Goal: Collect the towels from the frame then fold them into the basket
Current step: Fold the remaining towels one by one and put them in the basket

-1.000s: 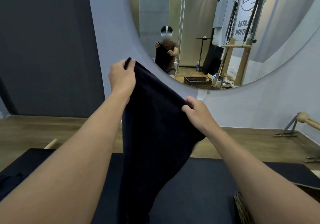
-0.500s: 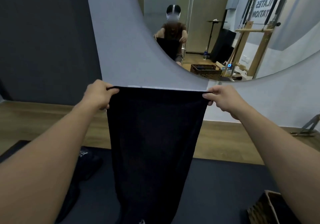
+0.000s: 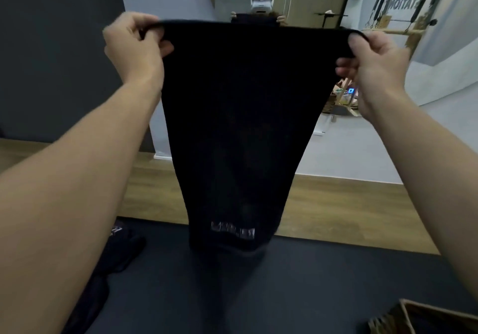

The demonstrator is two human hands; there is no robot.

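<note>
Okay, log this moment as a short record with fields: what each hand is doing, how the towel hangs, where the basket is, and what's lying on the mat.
left hand: grips one top corner of the black towel
right hand: grips the other top corner
black towel: spread wide between the hands, hanging down, not yet folded, pale lettering near its lower end
basket: woven, at the bottom right edge of view, only partly in frame
mat: dark, below the towel; a heap of dark cloth lies on its left side
</note>
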